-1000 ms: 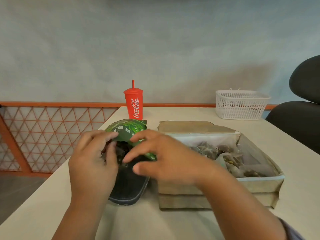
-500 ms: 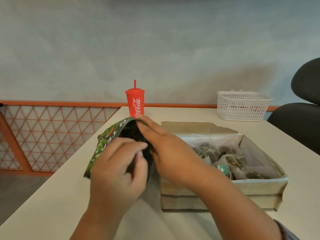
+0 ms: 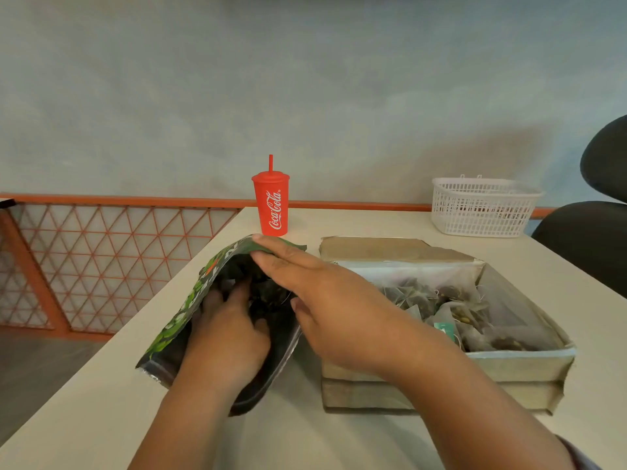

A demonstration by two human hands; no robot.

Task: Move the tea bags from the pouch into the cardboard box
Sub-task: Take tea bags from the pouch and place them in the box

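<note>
Pouch [image 3: 176, 320]: green leaf print outside, dark lining, lying tilted on the desk [image 3: 101, 401] with its mouth gaping toward the wearer. Left hand [image 3: 227, 337] is pushed into the mouth, fingers spread among dark contents; pinching or not, cannot tell. Right hand [image 3: 339, 307] grips the pouch's upper lip, fingers flat on top, thumb beneath. Just beside it on the right is an open cardboard box [image 3: 519, 364] holding a heap of pale mesh tea bags [image 3: 451, 310], one green tag showing.

One each: pouch [image 3: 176, 320], box [image 3: 515, 366], cup [image 3: 271, 208], basket [image 3: 481, 212].
</note>
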